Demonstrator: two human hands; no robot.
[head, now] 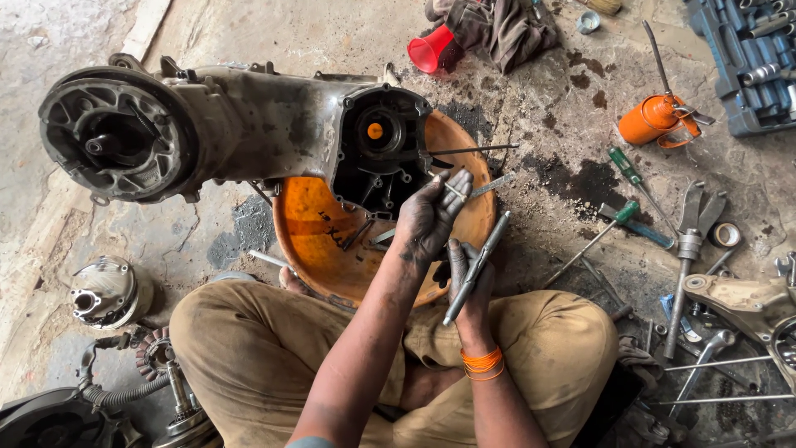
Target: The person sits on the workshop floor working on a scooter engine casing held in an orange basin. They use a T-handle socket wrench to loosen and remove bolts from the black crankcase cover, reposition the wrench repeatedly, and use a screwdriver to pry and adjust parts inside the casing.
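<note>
Both hands, the left hand [427,220] and the right hand [470,278], are smeared black with grease. A grey metal tool [477,265] is held in the right hand, whose wrist is ringed by orange bands [482,363]. Just beyond the hands, a bright orange basin [319,232] is seen beneath a dull grey, soot-darkened engine casing [240,124]. Farther to the right, an orange oil can [655,119] and green-handled screwdrivers [623,164] are seen on the oil-stained grey floor [572,75]. Farther ahead, a red funnel [431,50] is seen. The trousers [249,348] are khaki brown.

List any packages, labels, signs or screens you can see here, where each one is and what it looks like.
Socket case: top right corner, open, dark blue plastic tray with rows of metal sockets.
Tape roll: right, beside the puller, small ring.
No signs or screens in view.
</note>
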